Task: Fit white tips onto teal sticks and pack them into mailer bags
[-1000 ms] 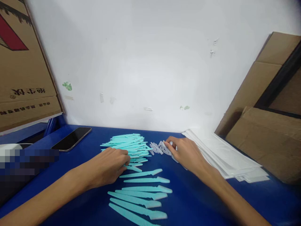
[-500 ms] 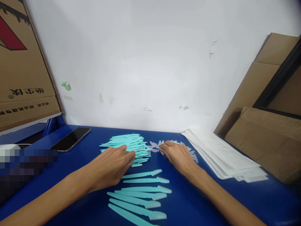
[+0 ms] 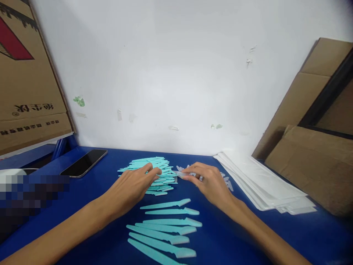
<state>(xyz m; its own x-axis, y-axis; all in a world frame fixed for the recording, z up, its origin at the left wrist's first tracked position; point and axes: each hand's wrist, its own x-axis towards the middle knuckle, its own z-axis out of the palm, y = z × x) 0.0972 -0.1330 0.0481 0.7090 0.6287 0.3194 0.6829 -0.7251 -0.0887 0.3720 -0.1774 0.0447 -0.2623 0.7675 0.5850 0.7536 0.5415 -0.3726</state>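
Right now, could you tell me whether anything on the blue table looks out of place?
Nothing stands out: the teal handles sit heaped, six more lie in a row, and the white sheets are stacked, slightly fanned.

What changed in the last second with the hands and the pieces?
The left hand slid forward onto the teal pile. The right hand drew leftward from the pale caps, now pinching one cap beside the pile. The row of capped teal sticks, phone and bags stayed put.

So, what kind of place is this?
Probably a small packing or assembly bench: a pile of teal plastic handles on a blue table, stacked white bags, cardboard boxes.
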